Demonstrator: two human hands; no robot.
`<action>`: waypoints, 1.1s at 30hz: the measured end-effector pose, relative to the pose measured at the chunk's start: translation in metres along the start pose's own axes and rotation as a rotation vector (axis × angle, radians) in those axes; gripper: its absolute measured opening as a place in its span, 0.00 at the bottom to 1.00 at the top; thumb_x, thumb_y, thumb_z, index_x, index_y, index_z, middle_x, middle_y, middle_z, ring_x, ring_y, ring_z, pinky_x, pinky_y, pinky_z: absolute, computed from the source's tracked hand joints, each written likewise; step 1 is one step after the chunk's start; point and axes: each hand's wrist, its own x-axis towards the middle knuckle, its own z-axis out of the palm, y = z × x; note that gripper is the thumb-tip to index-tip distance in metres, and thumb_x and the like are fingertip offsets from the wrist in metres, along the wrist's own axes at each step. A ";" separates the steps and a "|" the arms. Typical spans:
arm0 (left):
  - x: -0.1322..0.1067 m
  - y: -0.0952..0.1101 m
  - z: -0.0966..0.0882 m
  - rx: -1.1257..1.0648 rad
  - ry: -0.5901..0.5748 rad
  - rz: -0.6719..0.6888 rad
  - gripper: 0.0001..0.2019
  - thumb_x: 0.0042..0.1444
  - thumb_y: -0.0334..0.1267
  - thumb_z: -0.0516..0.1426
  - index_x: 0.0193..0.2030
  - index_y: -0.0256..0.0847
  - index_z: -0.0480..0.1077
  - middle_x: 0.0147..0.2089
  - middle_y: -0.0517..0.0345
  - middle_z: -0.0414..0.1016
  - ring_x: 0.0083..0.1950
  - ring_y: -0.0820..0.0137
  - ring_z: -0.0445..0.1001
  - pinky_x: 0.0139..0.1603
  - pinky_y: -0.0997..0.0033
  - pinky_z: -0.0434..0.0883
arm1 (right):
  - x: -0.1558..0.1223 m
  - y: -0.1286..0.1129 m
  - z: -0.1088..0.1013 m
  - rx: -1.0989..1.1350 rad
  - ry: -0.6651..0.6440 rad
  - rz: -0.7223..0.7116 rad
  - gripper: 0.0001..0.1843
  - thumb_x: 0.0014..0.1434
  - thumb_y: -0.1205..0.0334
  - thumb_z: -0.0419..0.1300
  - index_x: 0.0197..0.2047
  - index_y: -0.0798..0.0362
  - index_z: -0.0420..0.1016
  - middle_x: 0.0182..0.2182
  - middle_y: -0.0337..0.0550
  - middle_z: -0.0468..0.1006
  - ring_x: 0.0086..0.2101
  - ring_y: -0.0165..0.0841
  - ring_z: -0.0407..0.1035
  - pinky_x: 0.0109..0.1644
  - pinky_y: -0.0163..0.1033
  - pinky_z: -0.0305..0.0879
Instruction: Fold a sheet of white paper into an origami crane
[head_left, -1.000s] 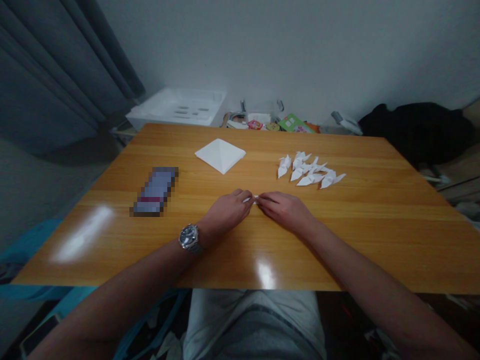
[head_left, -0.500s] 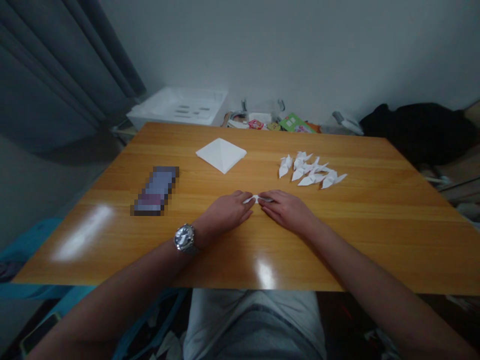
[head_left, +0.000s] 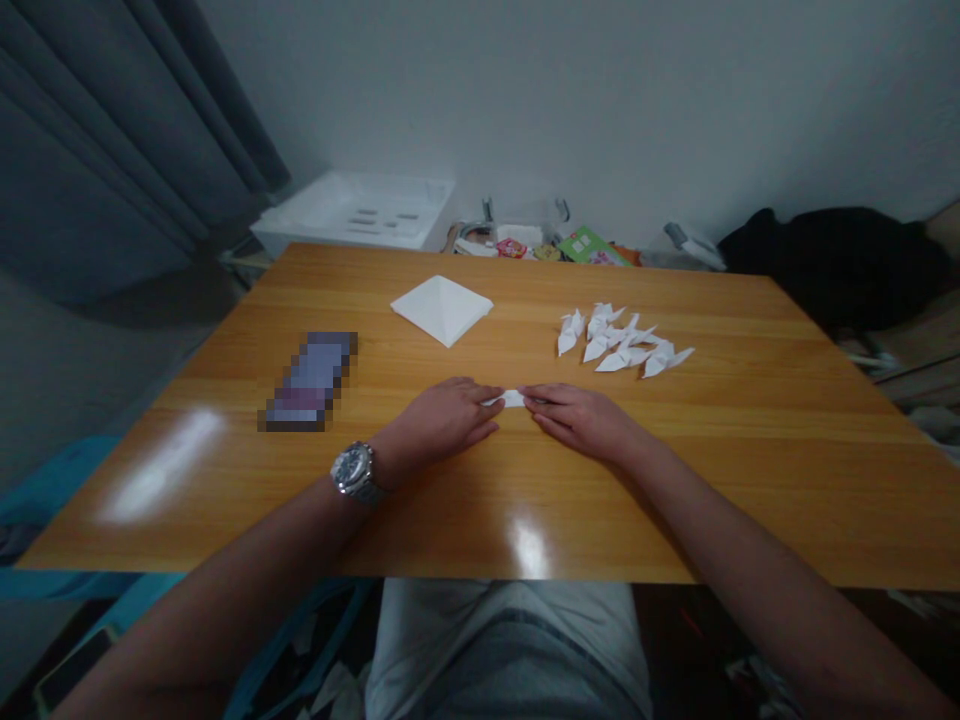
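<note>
A small folded white paper [head_left: 513,399] lies flat on the wooden table [head_left: 615,500], straight in front of me. Fingers of my left hand [head_left: 457,415] press on its left end, and those of my right hand [head_left: 574,415] on its right end. Only the strip between my fingertips shows; the ends are hidden under them. Farther back lies a stack of white paper squares [head_left: 442,310], turned like a diamond. Several folded paper cranes [head_left: 622,340] sit grouped at the back right.
A blurred-out phone [head_left: 311,380] lies on the left of the table. Behind the far edge stand a white plastic tray [head_left: 300,225] and a green packet [head_left: 592,246] among clutter. A black cloth [head_left: 832,260] is heaped at the right, and a blue stool [head_left: 60,480] stands lower left.
Both hands have slid slightly apart, the left one to the left and the right one a little to the right. More of the folded paper shows between them.
</note>
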 end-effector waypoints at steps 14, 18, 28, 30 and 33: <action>0.010 0.006 0.008 -0.024 0.048 -0.078 0.16 0.72 0.40 0.51 0.60 0.41 0.72 0.55 0.47 0.78 0.53 0.60 0.76 0.54 0.61 0.72 | 0.005 -0.004 0.000 0.051 0.037 0.033 0.14 0.69 0.65 0.58 0.52 0.49 0.83 0.56 0.50 0.81 0.54 0.42 0.77 0.60 0.52 0.74; 0.010 0.005 0.011 -0.078 0.085 -0.091 0.15 0.71 0.40 0.52 0.58 0.42 0.74 0.54 0.47 0.76 0.53 0.61 0.74 0.55 0.61 0.72 | 0.005 -0.006 0.001 0.113 0.062 0.068 0.13 0.69 0.65 0.58 0.51 0.48 0.83 0.55 0.48 0.82 0.54 0.40 0.77 0.60 0.51 0.74; 0.010 -0.001 0.013 -0.061 0.105 -0.095 0.18 0.71 0.43 0.52 0.63 0.43 0.72 0.58 0.46 0.74 0.57 0.59 0.72 0.60 0.57 0.69 | 0.003 0.002 0.001 0.011 0.113 0.142 0.14 0.70 0.61 0.58 0.53 0.50 0.81 0.55 0.52 0.80 0.54 0.42 0.76 0.59 0.52 0.73; 0.009 0.001 0.014 -0.010 0.091 -0.093 0.21 0.71 0.45 0.52 0.66 0.41 0.68 0.61 0.44 0.72 0.61 0.57 0.71 0.63 0.54 0.67 | 0.003 0.002 -0.001 -0.061 0.084 0.149 0.15 0.70 0.60 0.58 0.56 0.50 0.80 0.58 0.54 0.78 0.57 0.45 0.74 0.62 0.55 0.71; 0.007 0.006 0.015 0.045 0.087 -0.092 0.25 0.72 0.50 0.49 0.69 0.38 0.65 0.66 0.41 0.69 0.67 0.55 0.67 0.69 0.52 0.62 | 0.006 -0.004 -0.003 -0.128 0.035 0.141 0.20 0.71 0.56 0.57 0.61 0.52 0.76 0.61 0.56 0.76 0.61 0.47 0.70 0.65 0.58 0.67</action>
